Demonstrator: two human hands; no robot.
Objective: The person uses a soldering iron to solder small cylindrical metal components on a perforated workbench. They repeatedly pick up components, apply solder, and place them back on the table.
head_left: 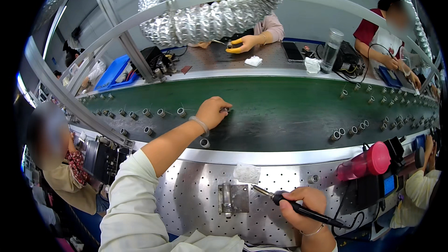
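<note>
My left hand (213,113) reaches over the green conveyor belt (266,126), its fingers closed on a small metal cylinder (226,110) that they mostly hide. In my right hand (305,207), near the front of the perforated metal bench (186,196), is a soldering iron (298,208) with its tip pointing up and left. The tip lies close to a whitish pad (247,173) and a metal fixture (233,199) with an upright cylindrical piece. One loose metal cylinder (313,178) stands on the bench to the right of the pad.
More small metal cylinders (181,112) stand on the belt at both sides. At the right are a pink cup (366,162) and a soldering station (378,189) with its cable. Across the belt, a co-worker's hand (245,44) works beneath a silver duct (205,21).
</note>
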